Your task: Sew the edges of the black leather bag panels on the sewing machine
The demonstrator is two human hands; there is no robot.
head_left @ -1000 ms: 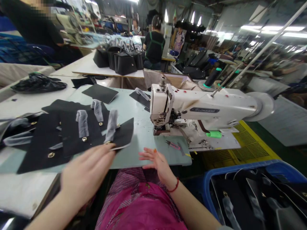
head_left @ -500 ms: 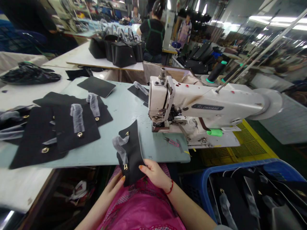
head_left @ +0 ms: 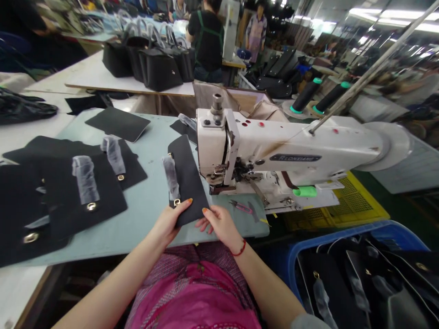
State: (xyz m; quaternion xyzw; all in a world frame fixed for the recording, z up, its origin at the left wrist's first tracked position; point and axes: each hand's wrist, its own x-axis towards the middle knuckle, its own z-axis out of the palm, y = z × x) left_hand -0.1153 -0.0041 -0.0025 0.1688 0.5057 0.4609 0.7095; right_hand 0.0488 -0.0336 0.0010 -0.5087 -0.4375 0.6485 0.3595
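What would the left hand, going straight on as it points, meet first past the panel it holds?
Past the black panel, the left hand would probably meet the sewing machine first, though depth is unclear.

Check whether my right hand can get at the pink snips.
Probably yes: the pink snips lie close by with nothing between them and your right hand, though it would likely leave the black panel.

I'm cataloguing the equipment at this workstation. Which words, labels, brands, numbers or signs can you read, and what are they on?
"RLONXIANG": on the dark nameplate of the white sewing machine; the first letter is stylised, so that reading is less sure.
No lettering can be made out on the black panel at the hands, and any on its gold buckle would be too small.
Any background signs are too blurred to read.
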